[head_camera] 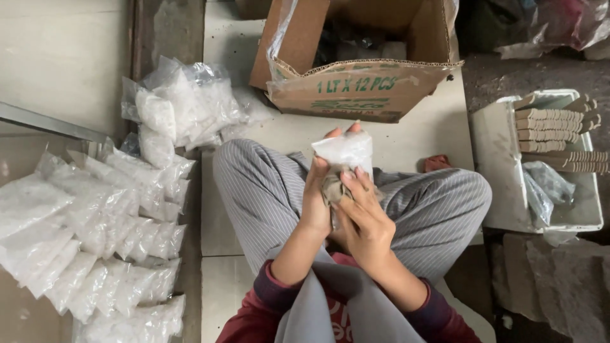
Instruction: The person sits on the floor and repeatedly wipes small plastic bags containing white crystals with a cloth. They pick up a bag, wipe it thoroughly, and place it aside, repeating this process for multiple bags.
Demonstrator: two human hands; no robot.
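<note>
Both hands are raised over my crossed legs in striped grey trousers. My left hand [316, 197] grips a small clear plastic bag [346, 152] filled with white material, thumb and fingers around its side. My right hand [362, 219] presses against the bag's lower part, where a brownish-grey piece [332, 187] shows between the fingers. The bag stands upright between the two hands, just in front of an open cardboard box [362, 89].
Several filled clear packets [114, 235] lie in rows on the floor at my left, with a looser heap [184, 105] behind them. A white tub [546, 162] at the right holds stacked tan cardboard pieces and plastic. Rough stone lies at the lower right.
</note>
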